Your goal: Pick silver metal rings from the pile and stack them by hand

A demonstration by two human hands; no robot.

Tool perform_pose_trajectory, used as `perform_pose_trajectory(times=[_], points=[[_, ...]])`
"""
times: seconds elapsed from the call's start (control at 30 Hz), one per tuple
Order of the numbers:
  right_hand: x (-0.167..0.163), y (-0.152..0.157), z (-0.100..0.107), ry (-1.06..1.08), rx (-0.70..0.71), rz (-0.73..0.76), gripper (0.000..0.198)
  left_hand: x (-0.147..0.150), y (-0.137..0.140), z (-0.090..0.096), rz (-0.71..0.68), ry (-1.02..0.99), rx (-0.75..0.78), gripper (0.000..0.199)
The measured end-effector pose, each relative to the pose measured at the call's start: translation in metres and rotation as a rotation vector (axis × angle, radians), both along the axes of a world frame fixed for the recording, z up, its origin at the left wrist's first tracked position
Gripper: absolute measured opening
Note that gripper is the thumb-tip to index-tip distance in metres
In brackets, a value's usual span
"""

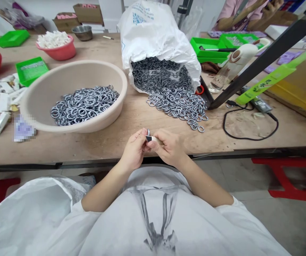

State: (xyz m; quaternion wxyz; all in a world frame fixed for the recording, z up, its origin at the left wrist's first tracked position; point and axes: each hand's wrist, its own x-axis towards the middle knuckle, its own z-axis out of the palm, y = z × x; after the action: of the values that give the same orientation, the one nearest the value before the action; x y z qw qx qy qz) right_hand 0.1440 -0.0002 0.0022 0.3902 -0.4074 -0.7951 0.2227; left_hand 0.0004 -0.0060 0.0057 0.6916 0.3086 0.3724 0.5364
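My left hand (135, 148) is closed at the table's front edge, pinching a grey ring (148, 132) between thumb and fingers. Close against it, my right hand (169, 145) grips what looks like a small knife (149, 138) with a dark, flat blade and a pale handle. The blade lies at the ring; whether it touches is hidden by my fingers. Beyond my hands, a heap of grey rings (176, 101) spills out of a white sack (158, 35) lying on its side. More such rings (86, 106) fill the bottom of a large beige basin (107, 69) to the left.
White pieces (2, 101), green trays (33, 71) and a red bowl (59, 51) stand at the left. On the right are a dark slanted bar (262, 58), a bottle (227, 69), a black cable (224, 122) and a yellow-green strip (272, 83). Another person (238, 16) sits across.
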Motion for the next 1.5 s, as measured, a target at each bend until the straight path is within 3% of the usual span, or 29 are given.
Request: perform_pose_trajectory(times=[0.23,0.4,0.53,0.63,0.7,0.83,0.97,1.07,1.2,1.37,1.43,1.5], points=[[0.0,0.001,0.001,-0.078,0.062,-0.014,0.046,0.002,-0.004,0.0,0.0,0.004,-0.007,0.049],[0.0,-0.002,0.004,-0.08,0.022,-0.002,0.045,0.001,-0.002,-0.001,-0.015,0.018,-0.006,0.051],[0.004,0.007,-0.005,-0.019,-0.062,-0.027,0.044,-0.002,-0.003,-0.005,-0.098,0.031,0.021,0.049],[0.014,0.029,-0.013,-0.016,-0.135,-0.249,0.049,-0.006,-0.007,-0.011,-0.256,0.096,0.093,0.046],[0.019,0.049,-0.013,-0.148,-0.17,-0.357,0.049,-0.01,-0.007,-0.015,-0.288,0.145,0.106,0.045],[0.015,0.099,-0.003,-0.474,-0.158,-0.423,0.038,-0.017,0.003,-0.022,-0.118,0.203,0.102,0.042],[0.005,0.159,-0.003,-0.65,-0.109,-0.556,0.06,-0.021,0.009,-0.028,-0.059,0.191,0.089,0.037],[0.003,0.191,-0.011,-0.684,-0.183,-0.619,0.07,-0.023,0.009,-0.029,-0.039,0.16,0.047,0.04],[0.005,0.193,-0.022,-0.744,-0.148,-0.531,0.061,-0.029,0.015,-0.027,0.017,0.08,-0.038,0.033],[0.016,0.154,-0.027,-0.732,-0.009,-0.282,0.044,-0.031,0.026,-0.028,0.027,0.013,-0.13,0.03],[0.023,0.14,-0.027,-0.726,0.024,-0.19,0.039,-0.03,0.034,-0.028,0.009,0.075,-0.099,0.029],[0.029,0.13,-0.026,-0.737,0.023,-0.146,0.037,-0.028,0.049,-0.026,0.01,0.291,0.024,0.026]])
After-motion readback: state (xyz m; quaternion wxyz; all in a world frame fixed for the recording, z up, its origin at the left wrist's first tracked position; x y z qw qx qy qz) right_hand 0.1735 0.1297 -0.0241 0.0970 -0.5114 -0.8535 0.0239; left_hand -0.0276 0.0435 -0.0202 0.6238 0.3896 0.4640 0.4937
